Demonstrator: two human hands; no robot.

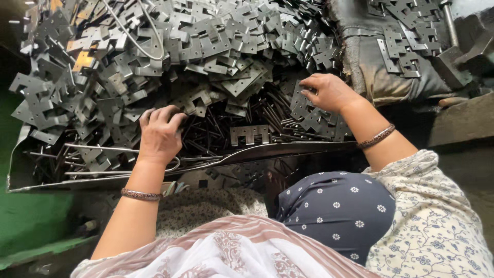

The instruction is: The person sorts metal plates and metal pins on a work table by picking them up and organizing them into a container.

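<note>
A big heap of flat grey metal hinge plates fills a metal tray in front of me. Thin metal pins lie in a dark pile near the tray's front. My left hand rests palm down on the plates and pins at the tray's front left, fingers curled into the pile. My right hand reaches into the plates at the right, fingertips touching one; whether it grips the plate I cannot tell. One notched plate lies alone on the pins between my hands. Both wrists wear bangles.
A dark cloth sack with more plates on top sits at the back right, beside a metal block and rod. A bent wire loop lies over the heap. Green surface at lower left. My patterned clothes fill the bottom.
</note>
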